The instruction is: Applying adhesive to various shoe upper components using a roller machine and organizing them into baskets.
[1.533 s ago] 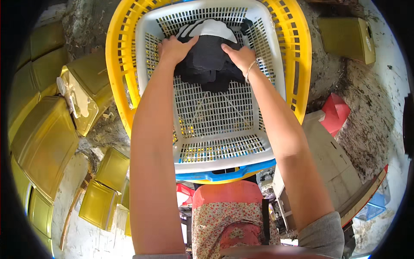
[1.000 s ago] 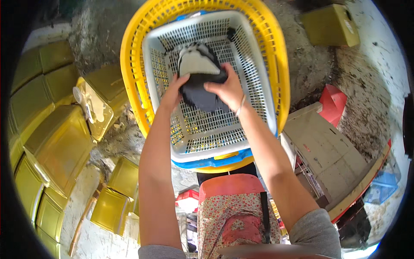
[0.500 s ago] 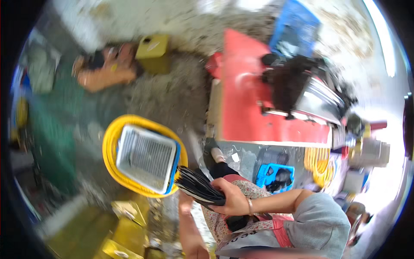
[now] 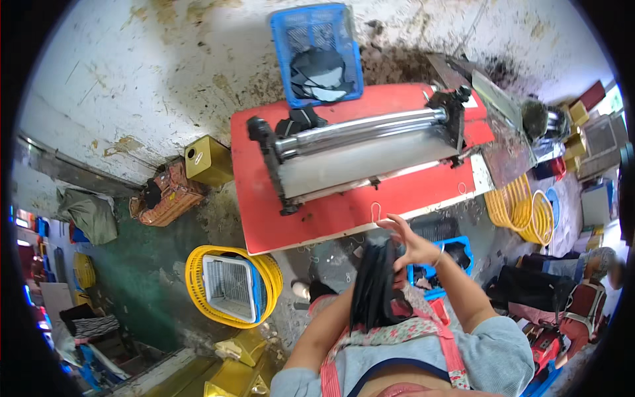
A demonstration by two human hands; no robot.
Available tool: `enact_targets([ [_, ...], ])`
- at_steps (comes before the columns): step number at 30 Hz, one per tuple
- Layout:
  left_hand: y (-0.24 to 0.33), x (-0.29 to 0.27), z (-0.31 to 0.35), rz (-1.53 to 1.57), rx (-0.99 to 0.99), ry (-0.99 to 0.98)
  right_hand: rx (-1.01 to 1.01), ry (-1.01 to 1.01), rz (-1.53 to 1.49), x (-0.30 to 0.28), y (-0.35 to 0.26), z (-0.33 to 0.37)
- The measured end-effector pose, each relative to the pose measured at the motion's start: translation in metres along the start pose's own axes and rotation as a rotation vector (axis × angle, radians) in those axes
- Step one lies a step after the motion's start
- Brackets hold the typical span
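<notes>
A stack of thin, flat black pieces [image 4: 370,284] stands on edge in front of my apron, near the table's front. My left hand [image 4: 399,278] is wrapped round it; most of that hand is hidden behind the pieces, with only fingertips showing at the right side. Beside the stack's upper right edge, my right hand [image 4: 417,249] has its fingers spread; whether its thumb touches the pieces I cannot tell. Beyond both hands, a roller machine [image 4: 364,155] with metal rollers and a pale flat bed rests on the red-topped table [image 4: 344,221].
A blue crate [image 4: 284,49] holding dark and grey pieces leans at the table's back. Nested yellow baskets [image 4: 193,284] with a white basket [image 4: 228,288] inside stand left. A blue basket [image 4: 466,246] sits under the right front edge. Gold tins [image 4: 210,162] flank the left side.
The view has turned toward the table. The stack has moved from beside the yellow baskets to the table's front and turned more upright. My right hand has let go of it and spread its fingers.
</notes>
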State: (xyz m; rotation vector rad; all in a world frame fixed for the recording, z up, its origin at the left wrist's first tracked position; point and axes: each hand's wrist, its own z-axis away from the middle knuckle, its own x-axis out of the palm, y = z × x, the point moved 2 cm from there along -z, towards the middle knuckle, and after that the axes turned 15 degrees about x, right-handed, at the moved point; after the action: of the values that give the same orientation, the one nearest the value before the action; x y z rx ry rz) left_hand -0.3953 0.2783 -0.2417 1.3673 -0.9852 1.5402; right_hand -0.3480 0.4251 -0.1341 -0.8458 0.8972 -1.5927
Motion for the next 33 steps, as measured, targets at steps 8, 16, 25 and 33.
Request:
enact_targets([
  [8, 0.037, 0.034, 0.125, -0.111, -0.123, 0.225, 0.243, -0.302, -0.258, -0.062, 0.003, 0.053],
  [16, 0.059, 0.048, -0.056, -0.235, -0.12, 0.351, 0.391, -0.041, -0.039, -0.064, -0.02, 0.0],
  [25, 0.104, 0.009, -0.112, -1.346, -0.434, 0.201, 0.745, 0.165, 0.294, -0.112, 0.041, -0.097],
  [33, 0.074, -0.068, -0.125, -1.521, 0.048, 0.627, 0.48, 0.427, 0.353, -0.123, 0.072, -0.145],
])
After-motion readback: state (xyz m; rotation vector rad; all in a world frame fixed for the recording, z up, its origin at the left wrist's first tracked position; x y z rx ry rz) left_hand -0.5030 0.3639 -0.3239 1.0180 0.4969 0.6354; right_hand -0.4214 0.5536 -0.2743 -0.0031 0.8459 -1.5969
